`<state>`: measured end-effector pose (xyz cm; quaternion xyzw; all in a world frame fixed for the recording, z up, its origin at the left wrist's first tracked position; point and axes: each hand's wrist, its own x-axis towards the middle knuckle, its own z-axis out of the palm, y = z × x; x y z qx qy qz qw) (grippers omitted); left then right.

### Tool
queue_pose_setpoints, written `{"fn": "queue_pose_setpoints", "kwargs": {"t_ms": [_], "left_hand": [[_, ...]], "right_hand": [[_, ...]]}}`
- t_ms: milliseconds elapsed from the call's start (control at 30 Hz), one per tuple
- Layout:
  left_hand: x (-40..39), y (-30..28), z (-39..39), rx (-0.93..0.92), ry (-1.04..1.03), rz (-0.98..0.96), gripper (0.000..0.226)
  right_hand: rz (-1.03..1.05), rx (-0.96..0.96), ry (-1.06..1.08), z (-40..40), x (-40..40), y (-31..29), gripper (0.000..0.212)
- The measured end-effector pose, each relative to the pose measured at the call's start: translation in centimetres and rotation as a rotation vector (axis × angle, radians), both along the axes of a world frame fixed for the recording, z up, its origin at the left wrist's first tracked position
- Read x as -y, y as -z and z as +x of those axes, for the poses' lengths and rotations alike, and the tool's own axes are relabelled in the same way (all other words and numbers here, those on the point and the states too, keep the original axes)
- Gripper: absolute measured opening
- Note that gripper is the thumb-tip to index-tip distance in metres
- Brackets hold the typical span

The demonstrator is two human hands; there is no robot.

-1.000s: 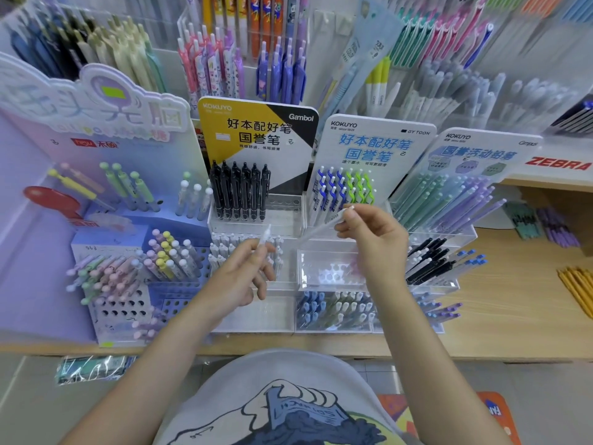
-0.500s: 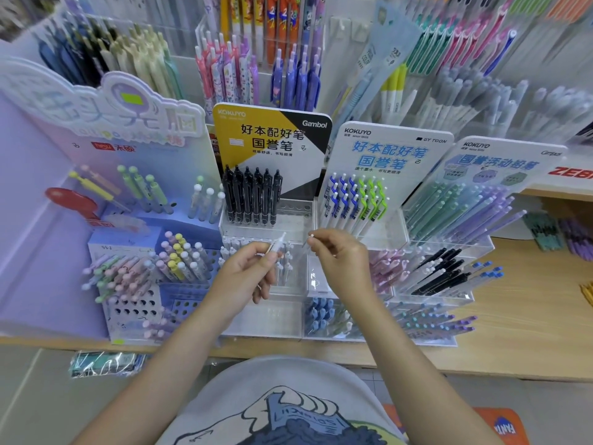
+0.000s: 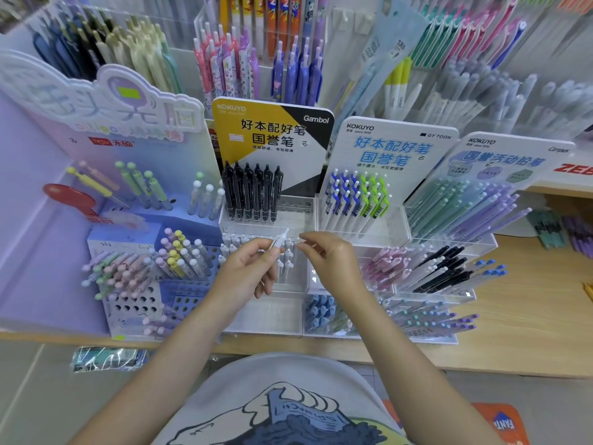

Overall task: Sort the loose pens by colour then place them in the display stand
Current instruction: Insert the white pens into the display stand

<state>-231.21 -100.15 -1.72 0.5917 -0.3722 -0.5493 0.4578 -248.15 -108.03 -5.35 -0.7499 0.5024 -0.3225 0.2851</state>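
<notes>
My left hand (image 3: 247, 274) pinches a white pen (image 3: 280, 240) between thumb and fingers, its tip pointing up and to the right. My right hand (image 3: 330, 264) is close beside it, fingertips pinched on the end of a second white pen (image 3: 301, 241); the hand hides the rest of that pen. Both hands hover over the middle tier of the clear display stand (image 3: 288, 216), where a row of white pens (image 3: 231, 244) stands. Black pens (image 3: 253, 194) fill the tier above.
Blue and green clip pens (image 3: 356, 200) stand to the right, with pastel pens (image 3: 465, 207) and black pens (image 3: 439, 268) in clear trays beyond. A purple perforated stand (image 3: 134, 303) with pastel pens is on the left. The wooden shelf (image 3: 529, 316) runs along the right.
My right hand has come down and to the left from the blue-clip pens to just beside my left hand. The left hand has kept its pen and barely moved.
</notes>
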Motion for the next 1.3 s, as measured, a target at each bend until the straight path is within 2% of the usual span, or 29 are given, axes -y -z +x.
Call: {"fn": "queue_pose_setpoints", "kwargs": {"t_ms": [67,200,367,433,533,633,700,900,1167,1300], "left_hand": [[0.1,-0.1,-0.1,-0.002,0.006,-0.002,0.014],[0.5,-0.4,-0.9,0.021,0.036,-0.007,0.017],[1.0,-0.9,-2.3,0.098,0.093,-0.115,0.005],[1.1,-0.6,-1.8,0.334,0.099,-0.241,0.02],[1.2,-0.2,0.4,0.871,0.16,-0.455,0.055],[1.3,1.4,2.2,1.281,0.311,-0.367,0.083],[1.1,2.6,2.3,1.394,0.371,-0.258,0.095],[0.7,3.6,1.7,1.48,0.317,-0.242,0.095],[0.6,3.8,0.8,1.502,0.262,-0.197,0.095],[0.5,3.8,0.5,1.495,0.246,-0.187,0.094]], "right_hand": [[0.061,0.071,0.056,-0.4,-0.7,-1.0,0.017],[0.425,0.553,0.051,-0.4,-2.0,-4.6,0.012],[0.467,0.637,0.009,-0.3,-2.4,-6.5,0.009],[0.433,0.677,0.061,-1.1,-2.1,-6.9,0.01],[0.335,0.694,0.152,-3.0,-1.5,-7.3,0.012],[0.272,0.622,0.168,-4.0,-1.3,-7.2,0.012],[0.259,0.539,0.13,-4.0,-1.2,-6.4,0.017],[0.31,0.422,0.059,-3.9,-0.5,-3.6,0.029],[0.287,0.295,-0.095,-4.5,0.8,-1.3,0.022],[0.337,0.342,-0.091,-4.0,1.3,-2.1,0.021]]}}
